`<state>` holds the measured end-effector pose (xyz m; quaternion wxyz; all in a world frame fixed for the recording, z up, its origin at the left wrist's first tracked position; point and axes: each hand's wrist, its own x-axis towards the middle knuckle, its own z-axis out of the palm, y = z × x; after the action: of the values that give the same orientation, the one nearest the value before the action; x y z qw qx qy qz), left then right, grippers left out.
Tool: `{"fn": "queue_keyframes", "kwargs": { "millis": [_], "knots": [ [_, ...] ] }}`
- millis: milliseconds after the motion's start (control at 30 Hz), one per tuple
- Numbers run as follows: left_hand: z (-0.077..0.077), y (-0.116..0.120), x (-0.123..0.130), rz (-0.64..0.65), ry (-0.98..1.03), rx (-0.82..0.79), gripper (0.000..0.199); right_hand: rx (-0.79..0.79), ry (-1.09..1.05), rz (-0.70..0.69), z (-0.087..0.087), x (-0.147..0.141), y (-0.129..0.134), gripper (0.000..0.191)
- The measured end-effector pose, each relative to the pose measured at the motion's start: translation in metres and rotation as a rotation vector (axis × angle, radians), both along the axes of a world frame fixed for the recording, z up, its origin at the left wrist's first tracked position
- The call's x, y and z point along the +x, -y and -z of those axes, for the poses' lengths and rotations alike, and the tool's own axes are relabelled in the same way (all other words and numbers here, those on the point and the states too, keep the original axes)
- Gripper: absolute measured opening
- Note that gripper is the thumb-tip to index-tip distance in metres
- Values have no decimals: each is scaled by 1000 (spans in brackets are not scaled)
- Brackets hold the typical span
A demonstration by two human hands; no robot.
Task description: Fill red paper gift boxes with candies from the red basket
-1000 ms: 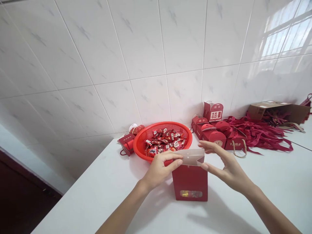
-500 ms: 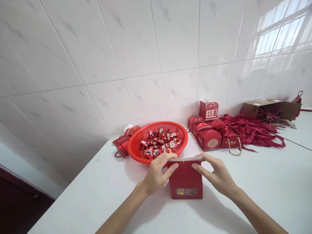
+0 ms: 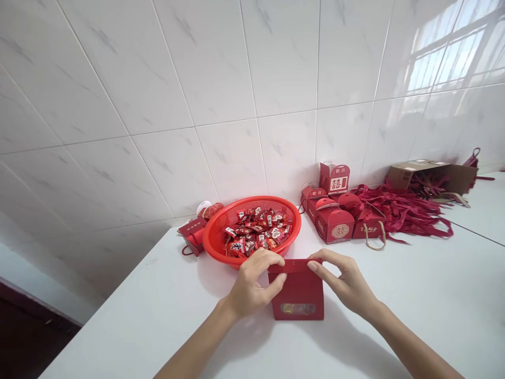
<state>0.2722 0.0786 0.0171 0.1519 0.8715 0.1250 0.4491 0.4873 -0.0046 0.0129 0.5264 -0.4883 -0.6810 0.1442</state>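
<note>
A red paper box (image 3: 299, 292) stands upright on the white table, its top flap folded over towards me and a small clear window low on its front. Something yellow shows through that window. My left hand (image 3: 254, 281) pinches the top left corner of the box, with the thumb in front and the fingers on top. At the top right corner, my right hand (image 3: 343, 273) grips the flap between thumb and fingers. Just behind the box sits a red plastic basket (image 3: 213, 239) holding wrapped candies (image 3: 258, 231).
Several red boxes (image 3: 333, 223) stand at the back right. Beside them are dark red ribbons (image 3: 410, 213) and an open cardboard box (image 3: 460, 179) on its side. Left of the basket lie small red items (image 3: 193, 229). A tiled wall (image 3: 224, 152) borders the white table (image 3: 150, 310).
The top flap has come down over the front of the box, hiding the pale edge seen before. Both hands have shifted slightly with it. The view has moved a little to the right.
</note>
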Motion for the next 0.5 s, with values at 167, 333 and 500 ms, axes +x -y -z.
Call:
{"fn": "queue_keyframes", "kwargs": {
  "millis": [167, 333, 500],
  "knots": [
    [-3, -2, -13, -32, -225, -33, 28, 213, 120, 294, -4, 32, -2, 38],
    [-8, -7, -37, -96, -331, -85, 22, 334, 22, 771, -8, 91, 1, 33],
    [-26, -3, -64, -84, -464, -58, 22, 294, 46, 1083, -18, 134, 17, 34]
  ]
}}
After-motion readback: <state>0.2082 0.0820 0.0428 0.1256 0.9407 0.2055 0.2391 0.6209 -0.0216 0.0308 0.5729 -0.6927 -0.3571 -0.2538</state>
